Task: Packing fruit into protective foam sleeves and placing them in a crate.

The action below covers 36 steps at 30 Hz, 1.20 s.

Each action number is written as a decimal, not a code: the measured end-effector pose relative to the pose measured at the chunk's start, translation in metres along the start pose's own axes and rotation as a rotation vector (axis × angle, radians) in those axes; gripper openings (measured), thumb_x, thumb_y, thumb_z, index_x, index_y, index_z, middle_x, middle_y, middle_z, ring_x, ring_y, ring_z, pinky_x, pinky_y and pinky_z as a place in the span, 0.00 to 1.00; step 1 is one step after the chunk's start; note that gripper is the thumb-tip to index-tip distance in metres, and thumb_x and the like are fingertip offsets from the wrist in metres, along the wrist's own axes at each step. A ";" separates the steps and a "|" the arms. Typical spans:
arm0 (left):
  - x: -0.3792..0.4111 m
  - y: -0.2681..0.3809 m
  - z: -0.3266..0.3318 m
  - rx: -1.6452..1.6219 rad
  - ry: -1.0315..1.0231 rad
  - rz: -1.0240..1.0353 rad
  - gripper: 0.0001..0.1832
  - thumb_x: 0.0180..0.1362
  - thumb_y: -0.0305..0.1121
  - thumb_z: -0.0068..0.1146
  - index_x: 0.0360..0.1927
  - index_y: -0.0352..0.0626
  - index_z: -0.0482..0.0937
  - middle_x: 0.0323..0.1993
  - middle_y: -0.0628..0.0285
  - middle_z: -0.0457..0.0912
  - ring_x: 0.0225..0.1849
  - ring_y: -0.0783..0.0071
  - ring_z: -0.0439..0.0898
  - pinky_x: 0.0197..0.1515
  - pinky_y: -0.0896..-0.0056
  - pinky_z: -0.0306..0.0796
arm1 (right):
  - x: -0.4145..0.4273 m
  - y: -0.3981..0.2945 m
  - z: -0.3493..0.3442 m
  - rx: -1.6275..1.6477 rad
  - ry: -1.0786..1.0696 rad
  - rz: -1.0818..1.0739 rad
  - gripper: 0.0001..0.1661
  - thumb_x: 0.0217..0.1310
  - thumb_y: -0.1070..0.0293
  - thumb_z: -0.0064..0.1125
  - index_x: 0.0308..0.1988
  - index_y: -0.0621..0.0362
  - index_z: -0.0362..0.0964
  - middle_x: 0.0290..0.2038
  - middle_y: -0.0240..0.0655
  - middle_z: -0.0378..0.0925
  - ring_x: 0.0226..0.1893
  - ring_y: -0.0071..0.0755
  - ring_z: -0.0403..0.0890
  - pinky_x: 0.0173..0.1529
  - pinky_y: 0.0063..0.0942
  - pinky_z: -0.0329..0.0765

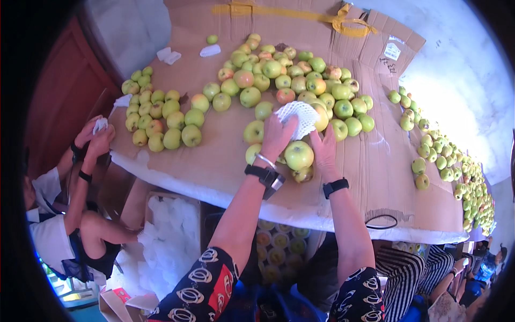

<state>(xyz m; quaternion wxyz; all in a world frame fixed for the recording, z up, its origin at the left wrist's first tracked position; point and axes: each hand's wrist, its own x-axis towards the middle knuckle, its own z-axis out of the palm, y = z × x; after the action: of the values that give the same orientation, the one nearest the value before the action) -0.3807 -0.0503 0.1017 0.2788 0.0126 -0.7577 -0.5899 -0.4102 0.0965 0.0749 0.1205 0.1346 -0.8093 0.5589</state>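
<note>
A white foam net sleeve (299, 116) is in my left hand (279, 135), over the pile of green and reddish apples in front of me. My right hand (325, 147) is beside a large yellowish-green apple (320, 117) that sits against the net; its fingertips are at the apple's lower side, and whether they grip it is hard to tell. Just below and between my hands lies a big green apple (299, 155), with a smaller, blemished apple (303, 174) under it. Part of the contact between net and apple is hidden by my left hand.
Cardboard (217, 161) covers the table. More apples (171, 108) lie left, and a long heap (442, 151) right. Spare foam nets (210, 50) lie at the back. A person at the left holds a net (100, 125). Below stand a box of white foam (173, 225) and packed apples (277, 255).
</note>
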 end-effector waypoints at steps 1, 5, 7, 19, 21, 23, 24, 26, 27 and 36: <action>-0.003 0.003 0.005 0.026 0.049 0.094 0.19 0.49 0.37 0.55 0.40 0.32 0.75 0.37 0.48 0.79 0.39 0.52 0.78 0.44 0.60 0.70 | -0.006 0.002 -0.009 -0.002 -0.075 0.074 0.37 0.48 0.59 0.61 0.53 0.69 0.58 0.50 0.54 0.65 0.52 0.54 0.66 0.56 0.39 0.64; -0.012 -0.015 0.005 0.080 0.019 0.050 0.18 0.47 0.32 0.57 0.41 0.31 0.73 0.37 0.52 0.79 0.40 0.65 0.78 0.45 0.69 0.71 | -0.021 0.019 -0.023 0.271 -0.121 0.217 0.38 0.48 0.60 0.61 0.55 0.69 0.57 0.52 0.55 0.65 0.54 0.51 0.67 0.58 0.37 0.63; -0.019 0.004 0.010 0.148 -0.052 0.130 0.18 0.45 0.31 0.58 0.40 0.32 0.74 0.36 0.53 0.78 0.40 0.63 0.78 0.44 0.68 0.71 | -0.027 0.028 -0.029 0.218 -0.090 0.159 0.37 0.49 0.61 0.61 0.56 0.68 0.57 0.52 0.54 0.65 0.55 0.51 0.66 0.59 0.37 0.63; 0.006 -0.013 0.017 0.825 0.184 0.128 0.15 0.43 0.38 0.54 0.33 0.41 0.78 0.38 0.57 0.77 0.45 0.56 0.72 0.49 0.54 0.62 | -0.030 -0.020 -0.024 -0.169 0.081 -0.070 0.32 0.52 0.63 0.59 0.54 0.66 0.58 0.52 0.53 0.63 0.55 0.54 0.64 0.59 0.40 0.61; 0.004 -0.015 0.008 0.893 0.193 0.097 0.15 0.43 0.38 0.54 0.35 0.43 0.78 0.38 0.58 0.77 0.47 0.56 0.71 0.49 0.51 0.61 | 0.001 -0.015 -0.049 0.035 0.050 0.130 0.34 0.50 0.58 0.62 0.53 0.65 0.61 0.53 0.52 0.64 0.55 0.51 0.65 0.58 0.40 0.62; 0.011 -0.010 0.019 0.927 0.178 0.185 0.16 0.43 0.37 0.54 0.37 0.43 0.76 0.39 0.58 0.77 0.47 0.57 0.71 0.50 0.50 0.60 | 0.049 0.015 -0.089 -0.376 0.130 0.022 0.38 0.50 0.54 0.61 0.55 0.64 0.60 0.55 0.53 0.62 0.57 0.53 0.62 0.60 0.43 0.59; 0.013 -0.002 0.027 0.929 0.147 0.225 0.15 0.45 0.34 0.53 0.39 0.42 0.77 0.35 0.53 0.79 0.44 0.53 0.75 0.47 0.53 0.66 | 0.068 0.027 -0.105 -0.536 0.163 0.024 0.41 0.49 0.50 0.61 0.56 0.63 0.59 0.56 0.53 0.61 0.58 0.54 0.61 0.60 0.46 0.58; 0.019 -0.002 0.023 0.867 0.071 0.089 0.15 0.46 0.34 0.52 0.39 0.42 0.77 0.33 0.51 0.79 0.40 0.52 0.76 0.44 0.53 0.67 | 0.096 0.021 -0.108 -0.590 0.102 0.109 0.43 0.47 0.45 0.60 0.57 0.60 0.58 0.57 0.52 0.60 0.59 0.54 0.59 0.60 0.50 0.56; 0.020 -0.002 0.021 0.790 -0.005 -0.049 0.15 0.46 0.34 0.51 0.40 0.42 0.76 0.31 0.50 0.80 0.36 0.50 0.78 0.42 0.53 0.69 | 0.107 0.019 -0.107 -0.655 0.042 0.195 0.46 0.46 0.40 0.58 0.58 0.57 0.58 0.58 0.52 0.58 0.60 0.54 0.58 0.60 0.55 0.54; 0.029 -0.014 0.031 0.889 -0.009 -0.001 0.16 0.48 0.37 0.50 0.41 0.45 0.74 0.22 0.52 0.79 0.26 0.50 0.78 0.36 0.52 0.67 | 0.164 0.075 -0.103 -0.678 -0.113 0.375 0.51 0.43 0.32 0.54 0.59 0.55 0.57 0.59 0.52 0.60 0.62 0.53 0.58 0.61 0.55 0.54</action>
<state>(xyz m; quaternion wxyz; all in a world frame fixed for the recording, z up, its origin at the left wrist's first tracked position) -0.4227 -0.0368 0.0962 0.2427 0.1291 -0.9389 -0.2072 -0.5855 0.2049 0.1018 0.0093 -0.0326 -0.9640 0.2638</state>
